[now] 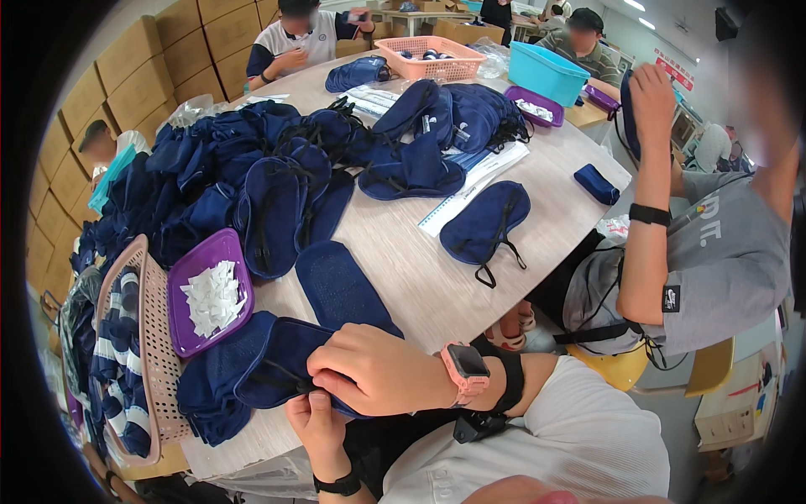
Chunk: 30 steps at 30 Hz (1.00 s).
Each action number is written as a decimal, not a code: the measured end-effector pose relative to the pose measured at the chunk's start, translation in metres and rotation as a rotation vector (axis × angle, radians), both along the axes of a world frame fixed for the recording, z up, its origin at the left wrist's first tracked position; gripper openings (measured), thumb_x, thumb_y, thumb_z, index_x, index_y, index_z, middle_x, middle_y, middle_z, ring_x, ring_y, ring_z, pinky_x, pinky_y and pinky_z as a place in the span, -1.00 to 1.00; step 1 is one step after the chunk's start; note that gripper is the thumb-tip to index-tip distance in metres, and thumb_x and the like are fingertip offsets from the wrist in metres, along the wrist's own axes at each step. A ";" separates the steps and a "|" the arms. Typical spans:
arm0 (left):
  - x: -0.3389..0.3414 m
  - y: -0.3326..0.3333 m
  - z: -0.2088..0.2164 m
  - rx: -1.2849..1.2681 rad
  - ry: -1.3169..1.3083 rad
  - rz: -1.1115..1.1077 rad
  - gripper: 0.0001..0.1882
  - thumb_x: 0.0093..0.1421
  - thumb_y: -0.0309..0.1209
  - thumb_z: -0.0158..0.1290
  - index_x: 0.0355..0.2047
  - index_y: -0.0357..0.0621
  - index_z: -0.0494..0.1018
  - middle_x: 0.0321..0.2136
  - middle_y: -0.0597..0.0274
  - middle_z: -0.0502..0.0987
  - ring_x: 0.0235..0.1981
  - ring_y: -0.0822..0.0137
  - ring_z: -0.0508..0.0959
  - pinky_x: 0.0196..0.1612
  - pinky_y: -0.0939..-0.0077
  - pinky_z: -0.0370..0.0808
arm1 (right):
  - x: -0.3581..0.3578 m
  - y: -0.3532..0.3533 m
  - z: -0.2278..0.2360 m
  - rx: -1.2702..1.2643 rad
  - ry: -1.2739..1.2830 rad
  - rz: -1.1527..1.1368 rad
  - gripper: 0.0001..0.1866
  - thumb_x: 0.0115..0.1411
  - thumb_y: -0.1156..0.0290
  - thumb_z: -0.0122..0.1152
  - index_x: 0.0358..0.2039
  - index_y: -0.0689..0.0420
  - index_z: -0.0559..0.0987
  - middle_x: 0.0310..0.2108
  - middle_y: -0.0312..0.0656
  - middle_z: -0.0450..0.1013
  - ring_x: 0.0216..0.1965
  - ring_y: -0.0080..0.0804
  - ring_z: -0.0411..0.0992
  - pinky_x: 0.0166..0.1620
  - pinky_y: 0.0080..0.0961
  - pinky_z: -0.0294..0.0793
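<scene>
A navy blue eye mask [281, 361] is at the near table edge, its black strap bunched at my fingers. My right hand [369, 370], with a pink watch on its wrist, is closed on the mask at the strap. Just below it, my left hand [319, 424] pinches the near edge of the same mask. The fingertips of both hands nearly meet, and what lies between them is partly hidden. Beyond my right hand a flat navy piece [344, 290] rests on the table. More navy cloth [206, 391] is stacked under and left of the mask.
A purple tray [178, 294] of white slips and a pink basket [164, 361] of rolled navy-and-white pieces stand left. Behind lies a large heap of eye masks [201, 160]. A single mask [487, 220] lies right. A co-worker's hand [651, 105] lifts a dark piece; a turquoise bin [546, 76] stands behind.
</scene>
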<state>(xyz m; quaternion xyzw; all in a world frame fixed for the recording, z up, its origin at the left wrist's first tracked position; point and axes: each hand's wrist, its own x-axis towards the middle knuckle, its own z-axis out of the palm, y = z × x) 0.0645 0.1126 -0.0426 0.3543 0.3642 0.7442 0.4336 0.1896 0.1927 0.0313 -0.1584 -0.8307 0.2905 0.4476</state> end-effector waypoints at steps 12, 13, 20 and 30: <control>0.000 0.001 -0.001 -0.017 0.012 0.015 -0.55 0.01 -0.27 0.08 -0.25 -0.43 0.28 -0.27 0.12 0.39 -0.26 0.40 0.39 -0.17 0.54 0.31 | -0.001 0.000 -0.001 0.008 -0.006 0.005 -0.94 -0.02 0.47 0.06 -0.49 0.14 0.44 -0.57 -0.26 0.34 -0.51 -0.36 0.28 -0.41 -0.53 0.24; 0.001 0.002 -0.001 0.003 0.023 0.019 -0.68 0.06 -0.30 0.01 -0.34 -0.32 0.25 -0.34 0.16 0.40 -0.32 0.44 0.39 -0.22 0.56 0.34 | -0.001 0.000 0.000 0.011 -0.004 0.004 -0.94 -0.02 0.47 0.05 -0.49 0.15 0.44 -0.57 -0.26 0.35 -0.51 -0.36 0.28 -0.41 -0.53 0.24; -0.001 0.001 -0.005 0.017 0.055 0.028 -0.76 0.10 -0.31 -0.03 -0.47 -0.19 0.19 -0.45 0.21 0.39 -0.40 0.47 0.39 -0.30 0.58 0.37 | 0.000 0.000 -0.001 0.006 0.000 0.015 -0.94 -0.01 0.47 0.05 -0.48 0.15 0.45 -0.57 -0.26 0.35 -0.51 -0.36 0.28 -0.41 -0.53 0.24; 0.000 0.004 -0.005 0.025 0.044 0.061 -0.76 0.10 -0.31 -0.03 -0.47 -0.20 0.18 -0.44 0.19 0.39 -0.40 0.47 0.39 -0.30 0.57 0.38 | 0.000 0.000 -0.001 -0.004 -0.036 0.026 -0.93 0.00 0.47 0.03 -0.47 0.15 0.45 -0.57 -0.25 0.35 -0.50 -0.35 0.28 -0.40 -0.52 0.24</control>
